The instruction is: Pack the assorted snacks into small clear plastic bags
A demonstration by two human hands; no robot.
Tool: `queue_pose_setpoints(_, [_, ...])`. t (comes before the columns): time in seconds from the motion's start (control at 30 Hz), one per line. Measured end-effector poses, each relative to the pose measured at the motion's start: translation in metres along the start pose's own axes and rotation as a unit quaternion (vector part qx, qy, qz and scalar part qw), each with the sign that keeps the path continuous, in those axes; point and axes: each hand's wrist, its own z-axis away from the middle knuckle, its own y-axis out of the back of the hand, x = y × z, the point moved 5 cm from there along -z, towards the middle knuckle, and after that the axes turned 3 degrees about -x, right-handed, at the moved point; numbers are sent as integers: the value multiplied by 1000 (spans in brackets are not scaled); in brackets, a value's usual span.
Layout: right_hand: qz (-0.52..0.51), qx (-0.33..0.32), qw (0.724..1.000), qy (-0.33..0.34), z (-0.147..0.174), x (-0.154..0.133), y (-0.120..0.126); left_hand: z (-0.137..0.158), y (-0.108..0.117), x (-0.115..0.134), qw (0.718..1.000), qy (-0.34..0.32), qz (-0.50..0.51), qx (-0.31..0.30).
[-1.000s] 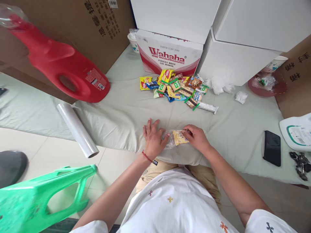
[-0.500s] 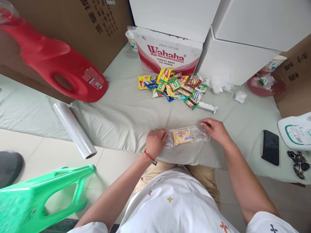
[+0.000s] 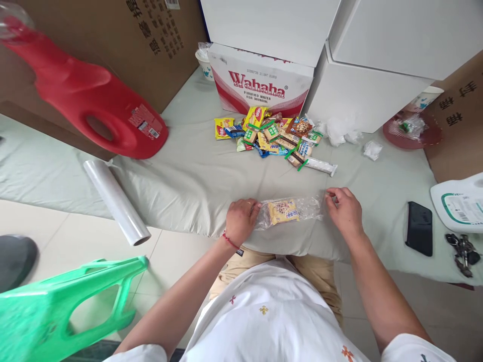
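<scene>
A snack in a yellow wrapper point(image 3: 283, 210) lies under or inside a crumpled strip of clear plastic film point(image 3: 307, 207) near the front edge of the cloth. My left hand point(image 3: 241, 217) is closed on the film's left end, thumb against the curled fingers. At the right end, my right hand point(image 3: 344, 208) has its thumb and forefinger close together by the film's upper corner, apparently pinching it; the thin film is hard to see there. Beyond both hands lies a pile of small wrapped snacks point(image 3: 269, 133).
A roll of plastic film point(image 3: 116, 203) and a red jug point(image 3: 101, 100) are on the left. A Wahaba-type carton printed "Wahaha" point(image 3: 260, 83) stands behind the snacks. To the right are a phone point(image 3: 419, 229), keys point(image 3: 463, 254) and a white bottle point(image 3: 460, 206). A green stool point(image 3: 71, 301) stands below left.
My right hand has moved a little to the right, and the film's upper right corner has shifted with it. My left hand and the yellow snack have stayed almost in place.
</scene>
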Motion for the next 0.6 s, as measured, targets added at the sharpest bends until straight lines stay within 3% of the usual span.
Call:
queue_pose_setpoints(0.07, [-47, 10, 996, 72, 12, -34, 2, 3, 6, 0, 1000, 8, 12, 17])
queue_pose_setpoints(0.2, [-143, -111, 967, 179, 36, -91, -30, 14, 17, 2, 997, 49, -25, 44])
queue_pose_setpoints(0.3, [-125, -170, 965, 156, 40, -98, -59, 19, 22, 4, 998, 48, -27, 31])
queue_pose_setpoints(0.4, [-123, -207, 963, 119, 36, -92, -72, 18, 27, 1, 997, 53, 55, -12])
queue_pose_setpoints(0.47, [-131, -231, 958, 106, 33, -91, -73, 15, 28, -5, 980, 100, 158, -70])
queue_pose_setpoints(0.6, [-131, -256, 954, 82, 28, -94, -69, 6, 27, 3, 897, 184, 377, -141])
